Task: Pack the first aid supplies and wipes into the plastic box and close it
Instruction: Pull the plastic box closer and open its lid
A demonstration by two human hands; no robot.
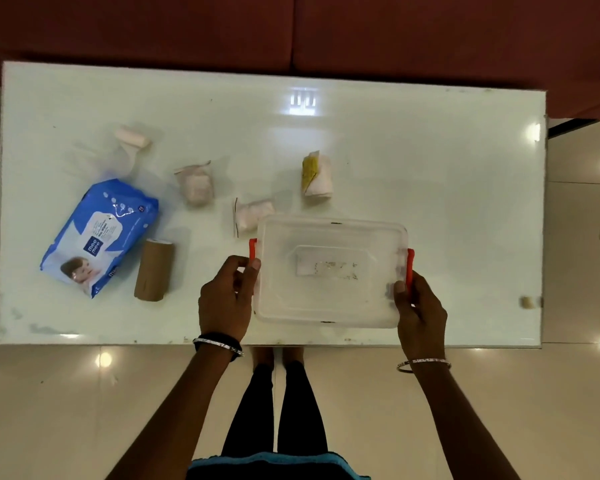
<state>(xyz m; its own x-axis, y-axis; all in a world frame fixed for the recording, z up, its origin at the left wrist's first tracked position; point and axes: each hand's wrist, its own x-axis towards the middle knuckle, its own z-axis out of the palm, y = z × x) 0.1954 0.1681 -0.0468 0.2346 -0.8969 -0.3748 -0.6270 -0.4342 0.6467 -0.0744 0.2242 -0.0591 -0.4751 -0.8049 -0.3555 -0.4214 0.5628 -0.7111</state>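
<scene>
Blue soft wipes pack (97, 237) and tan bandage roll (154, 270) lie loose at the worktop's (430, 161) left, unpacked. Left hand (227, 299) and right hand (420, 311) each grip an orange latch of the lidded clear plastic box (329, 271) near the front edge, likely to unclip it.

Clear box (329, 271), orange clips (409, 268); blue wipes pack (101, 237); brown roll (153, 270).

Label (329, 268) print under the box lid is blurred, unreadable.
</scene>
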